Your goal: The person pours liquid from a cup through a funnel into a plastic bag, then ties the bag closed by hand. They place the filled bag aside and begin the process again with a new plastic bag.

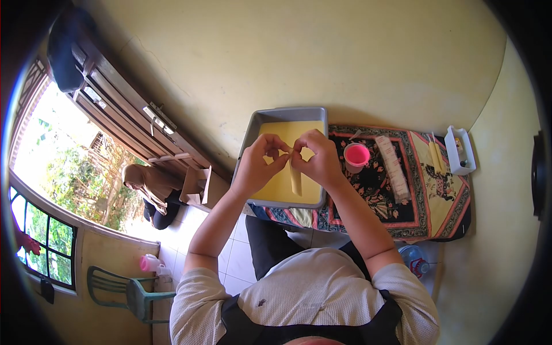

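Observation:
Both my hands are raised over a grey tray [250, 140] with a yellow inside. My left hand [264, 163] has its thumb and a finger pinched at the top of a pale yellow, narrow tube-like piece [296, 181]. Close beside it, my right hand [314, 159] pinches the same top end. The piece hangs down over the tray. Its upper end is mostly hidden by my fingertips.
Right of the tray, a patterned cloth [455, 214] bears a pink cup [357, 155], a long wrapped pack [393, 168], yellow sticks [436, 155] and a white basket [460, 150]. A person [152, 187] sits by the door. A green chair [137, 298] stands lower left.

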Demonstrator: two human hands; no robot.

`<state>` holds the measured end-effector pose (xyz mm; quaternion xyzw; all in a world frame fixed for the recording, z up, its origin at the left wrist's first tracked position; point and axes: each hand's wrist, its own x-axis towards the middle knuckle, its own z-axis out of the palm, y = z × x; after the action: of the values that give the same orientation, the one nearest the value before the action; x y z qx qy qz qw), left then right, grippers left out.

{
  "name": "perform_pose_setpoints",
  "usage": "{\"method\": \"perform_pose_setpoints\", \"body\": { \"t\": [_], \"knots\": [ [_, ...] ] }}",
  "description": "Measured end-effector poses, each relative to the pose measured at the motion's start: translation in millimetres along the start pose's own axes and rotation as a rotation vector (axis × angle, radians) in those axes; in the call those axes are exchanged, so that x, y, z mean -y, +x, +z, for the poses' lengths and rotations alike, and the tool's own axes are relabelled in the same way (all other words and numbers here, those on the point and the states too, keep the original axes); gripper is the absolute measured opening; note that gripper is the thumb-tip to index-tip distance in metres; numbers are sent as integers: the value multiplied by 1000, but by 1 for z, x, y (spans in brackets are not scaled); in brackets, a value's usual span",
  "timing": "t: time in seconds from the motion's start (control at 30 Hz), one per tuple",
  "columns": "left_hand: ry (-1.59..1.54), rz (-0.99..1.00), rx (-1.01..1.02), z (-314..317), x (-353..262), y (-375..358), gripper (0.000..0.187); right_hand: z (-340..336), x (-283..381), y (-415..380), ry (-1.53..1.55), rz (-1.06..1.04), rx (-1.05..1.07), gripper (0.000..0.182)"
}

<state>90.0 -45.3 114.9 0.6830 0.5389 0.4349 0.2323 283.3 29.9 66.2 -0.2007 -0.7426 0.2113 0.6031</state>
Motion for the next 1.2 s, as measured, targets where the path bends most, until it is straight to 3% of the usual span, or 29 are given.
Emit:
{"method": "perform_pose_setpoints", "body": {
  "t": [0.1, 0.2, 0.3, 0.53, 0.7, 0.83, 1.0, 1.2],
  "knots": [
    [68, 63, -90, 4, -5, -5, 28, 2, -3, 0, 16, -8, -30, 17],
    [533, 519, -259, 4, 5, 1, 37, 3, -4, -1, 48, 22, -26, 19],
    [481, 583, -256, 5, 1, 2, 37, 3, -5, -4, 83, 83, 5, 20],
    [447, 459, -319, 11, 4, 4, 34, 1, -2, -5, 136, 137, 59, 18],
    [448, 518, -342, 12, 8, 8, 31, -1, 2, 2, -30, -51, 2, 22],
    [351, 454, -291, 13, -1, 5, 28, -2, 11, 6, -184, -216, -62, 24],
    [285, 450, -240, 9, -3, -1, 26, -7, 19, 8, -292, -280, -66, 22],
    [-1, 131, -200, 10, -9, -8, 31, -5, 17, 5, -198, -312, -80, 23]
  ]
}}
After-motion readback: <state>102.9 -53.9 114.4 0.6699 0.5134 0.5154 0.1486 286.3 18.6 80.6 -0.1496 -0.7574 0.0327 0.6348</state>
